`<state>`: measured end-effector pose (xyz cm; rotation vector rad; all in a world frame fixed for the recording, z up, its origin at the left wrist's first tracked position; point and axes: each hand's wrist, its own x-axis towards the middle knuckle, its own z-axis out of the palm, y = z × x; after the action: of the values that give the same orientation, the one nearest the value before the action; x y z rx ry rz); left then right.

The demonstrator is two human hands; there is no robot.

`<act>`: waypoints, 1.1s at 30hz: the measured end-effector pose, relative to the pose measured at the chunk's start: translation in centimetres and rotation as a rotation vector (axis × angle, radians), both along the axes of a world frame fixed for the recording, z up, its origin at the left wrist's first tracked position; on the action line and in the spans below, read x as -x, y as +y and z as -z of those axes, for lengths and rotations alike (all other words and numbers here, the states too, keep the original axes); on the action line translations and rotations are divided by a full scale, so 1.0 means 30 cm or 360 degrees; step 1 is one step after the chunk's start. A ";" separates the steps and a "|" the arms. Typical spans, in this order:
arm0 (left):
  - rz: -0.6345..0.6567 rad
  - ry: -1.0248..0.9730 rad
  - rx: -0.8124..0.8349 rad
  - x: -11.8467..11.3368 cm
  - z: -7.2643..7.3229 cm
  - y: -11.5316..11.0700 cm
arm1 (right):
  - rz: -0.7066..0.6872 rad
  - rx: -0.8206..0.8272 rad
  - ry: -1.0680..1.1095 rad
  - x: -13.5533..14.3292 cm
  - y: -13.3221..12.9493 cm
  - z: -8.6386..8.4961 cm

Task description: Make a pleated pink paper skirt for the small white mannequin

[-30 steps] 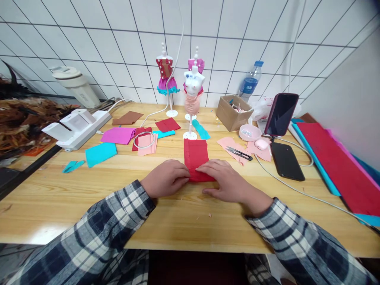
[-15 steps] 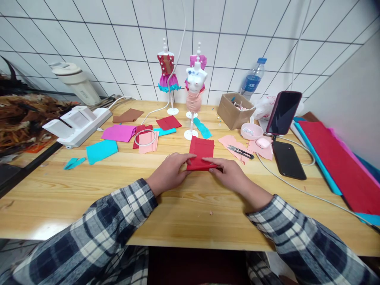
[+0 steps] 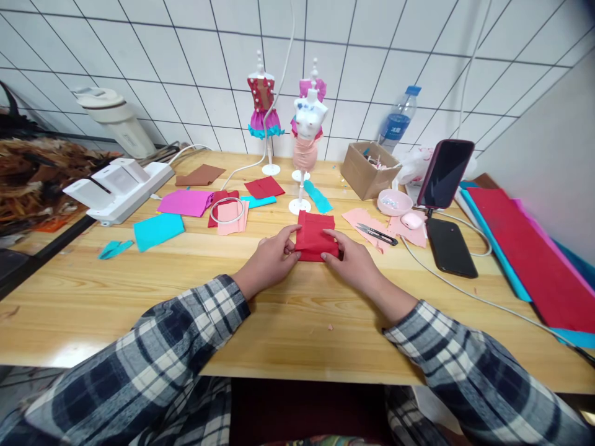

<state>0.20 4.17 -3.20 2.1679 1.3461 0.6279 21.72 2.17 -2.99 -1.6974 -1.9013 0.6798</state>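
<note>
A small piece of red cloth [image 3: 317,234], creased near its top and folded at its near edge, lies on the table in front of me. My left hand [image 3: 274,260] holds its left side, thumb at the near corner and index finger higher up the edge. On the other side, my right hand [image 3: 351,257] grips the right part, with thumb on the near edge and fingers over the cloth. Just beyond the cloth stands a white dress form [image 3: 307,124] wearing a peach skirt. Black-handled thread snips [image 3: 377,233] lie on peach cloth to the right.
A turquoise cloth [image 3: 159,231], a magenta cloth [image 3: 186,202] and a white ring [image 3: 227,210] lie left. A power strip [image 3: 121,189] sits farther left. At right are a cardboard box [image 3: 369,176], a pink bowl [image 3: 394,202], phones, a cable and long fabric strips [image 3: 534,254].
The near edge of the red cloth was raised as a fold between my fingers; now it lies flatter. My fingers have shifted outward to its left and right sides.
</note>
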 end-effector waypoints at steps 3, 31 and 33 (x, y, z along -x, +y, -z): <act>-0.0034 0.0057 -0.0405 0.001 -0.023 -0.026 | 0.0020 -0.0004 -0.0020 0.001 -0.002 0.002; 0.0478 0.0733 -0.0586 -0.038 -0.014 -0.099 | -0.0770 -0.0312 -0.0782 0.019 -0.091 0.014; 0.0437 0.0784 -0.0549 -0.039 -0.019 -0.105 | -0.0747 -0.0259 -0.0782 0.012 -0.085 0.018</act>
<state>1.38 1.01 -2.64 2.8613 1.1923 0.2340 21.38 -0.37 -3.54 -1.4099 -2.6633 0.2610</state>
